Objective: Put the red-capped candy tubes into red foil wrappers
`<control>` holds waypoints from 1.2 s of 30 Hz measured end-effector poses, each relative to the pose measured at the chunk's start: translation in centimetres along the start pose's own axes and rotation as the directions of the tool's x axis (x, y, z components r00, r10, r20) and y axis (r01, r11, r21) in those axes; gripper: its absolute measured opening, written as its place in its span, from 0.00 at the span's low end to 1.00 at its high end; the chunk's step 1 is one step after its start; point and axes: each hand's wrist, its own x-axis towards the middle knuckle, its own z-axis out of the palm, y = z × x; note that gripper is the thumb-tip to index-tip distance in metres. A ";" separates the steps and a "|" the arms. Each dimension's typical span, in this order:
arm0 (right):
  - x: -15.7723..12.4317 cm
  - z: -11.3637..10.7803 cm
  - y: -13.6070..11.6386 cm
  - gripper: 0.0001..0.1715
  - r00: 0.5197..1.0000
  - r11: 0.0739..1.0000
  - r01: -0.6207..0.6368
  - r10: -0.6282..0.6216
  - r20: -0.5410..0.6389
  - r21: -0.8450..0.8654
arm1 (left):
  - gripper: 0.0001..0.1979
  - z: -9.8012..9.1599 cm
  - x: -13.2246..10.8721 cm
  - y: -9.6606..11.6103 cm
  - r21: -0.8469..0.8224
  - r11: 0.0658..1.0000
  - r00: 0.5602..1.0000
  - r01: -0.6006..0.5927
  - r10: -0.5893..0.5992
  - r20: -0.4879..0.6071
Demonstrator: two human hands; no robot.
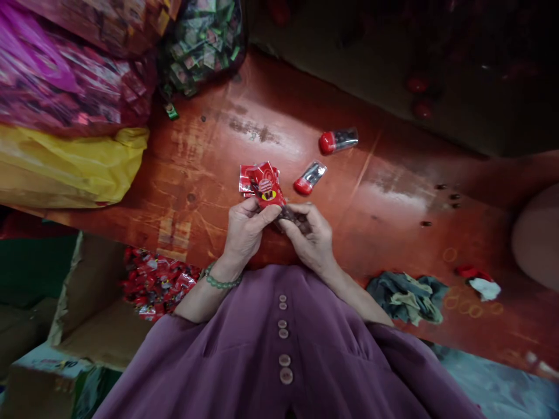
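A single head-worn camera looks steeply down from close above. The red table [393, 192] stretches from 9 to 3 o'clock.

The person wears a purple garment [279, 361] with loose sleeves pushed up the forearms and a row of small round matching buttons [283, 333] down the front. A bracelet [220, 281] of green beads circles the left wrist.

Small dark bits in right hand [311, 235] mostly hidden by fingers [301, 216]; print on red packet [267, 189] too blurred to read.
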 end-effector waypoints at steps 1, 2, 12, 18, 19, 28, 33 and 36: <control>0.0 0.0 0.1 0.09 0.998 0.998 -0.057 0.057 0.009 0.041 | 0.17 0.1 -0.1 0.1 0.004 1.000 1.000 0.002 -0.002 0.002; 0.0 0.1 0.2 0.10 0.995 0.992 -0.097 0.097 0.010 0.077 | 0.17 0.2 -0.1 0.1 0.008 1.000 1.000 0.006 -0.006 0.010; 1.3 -0.2 0.4 0.22 0.954 0.831 -0.300 0.261 0.148 0.469 | 0.15 -0.7 -0.3 0.5 0.109 0.994 0.974 0.029 -0.052 0.222; 1.2 0.1 0.4 0.25 0.961 0.862 -0.274 0.230 0.154 0.426 | 0.18 -0.2 -0.6 0.5 -0.001 1.000 0.998 0.010 -0.010 0.057; 1.1 0.2 0.5 0.25 0.966 0.864 -0.257 0.216 0.144 0.433 | 0.17 -0.2 -0.7 0.3 -0.004 1.000 0.998 0.025 -0.025 0.051; 0.9 -0.2 1.5 0.24 0.999 0.980 -0.003 -0.006 0.043 0.201 | 0.18 -0.4 -1.8 -0.4 -0.005 0.972 0.967 0.234 -0.232 0.101; 1.3 -0.3 2.2 0.20 0.960 0.960 0.281 -0.281 0.009 0.014 | 0.18 -0.8 -2.7 -1.0 -0.119 0.934 0.937 0.338 -0.322 0.135; 1.3 0.3 2.2 0.21 0.943 0.943 0.333 -0.333 -0.002 0.013 | 0.17 -0.9 -3.3 -1.1 -0.217 0.904 0.929 0.367 -0.345 0.135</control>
